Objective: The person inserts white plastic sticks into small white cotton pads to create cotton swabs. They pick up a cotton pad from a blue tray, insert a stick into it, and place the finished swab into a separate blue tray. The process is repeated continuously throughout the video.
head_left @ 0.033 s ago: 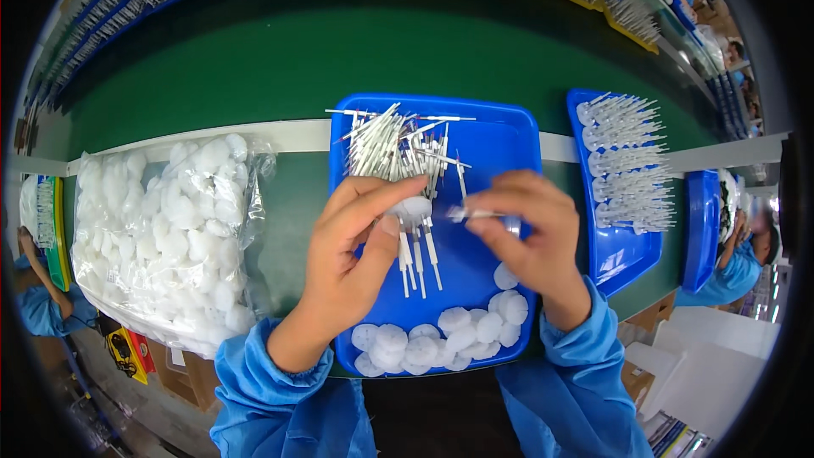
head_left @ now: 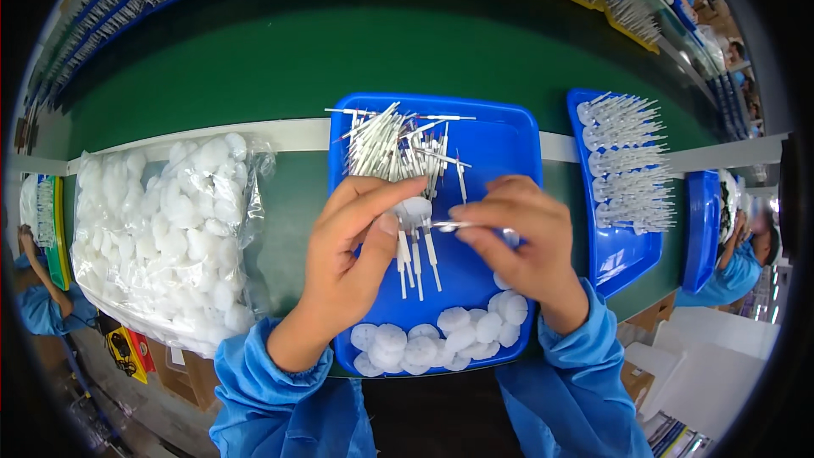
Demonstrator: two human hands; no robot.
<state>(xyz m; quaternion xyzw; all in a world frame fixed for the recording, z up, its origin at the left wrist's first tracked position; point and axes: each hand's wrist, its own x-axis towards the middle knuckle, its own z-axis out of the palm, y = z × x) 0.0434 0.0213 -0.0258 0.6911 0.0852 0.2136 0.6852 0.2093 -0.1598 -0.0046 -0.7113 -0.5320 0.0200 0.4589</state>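
Observation:
Over the blue tray (head_left: 531, 131), my left hand (head_left: 349, 246) pinches a white round plastic disc (head_left: 414, 210) between thumb and fingers. Several thin white rods (head_left: 430, 246) hang down from that disc. My right hand (head_left: 530, 242) is closed on another slim rod (head_left: 447, 225), its far end close to the disc's right edge. Whether that end touches the disc, I cannot tell. Behind my hands, a heap of loose white rods (head_left: 381, 148) with dark reddish ends lies in the tray. Along its near side lie several loose white discs (head_left: 460, 337).
A clear plastic bag full of white discs (head_left: 161, 237) lies at the left. On the right, another blue tray (head_left: 623, 259) carries rows of discs with rods attached (head_left: 627, 161). Trays of similar pieces (head_left: 161, 0) line the far edge of the green table (head_left: 339, 51). Co-workers (head_left: 736, 263) sit at both sides.
My right hand has shifted slightly left, bringing its rod up to the disc's right side. My left hand and the disc stay where they were.

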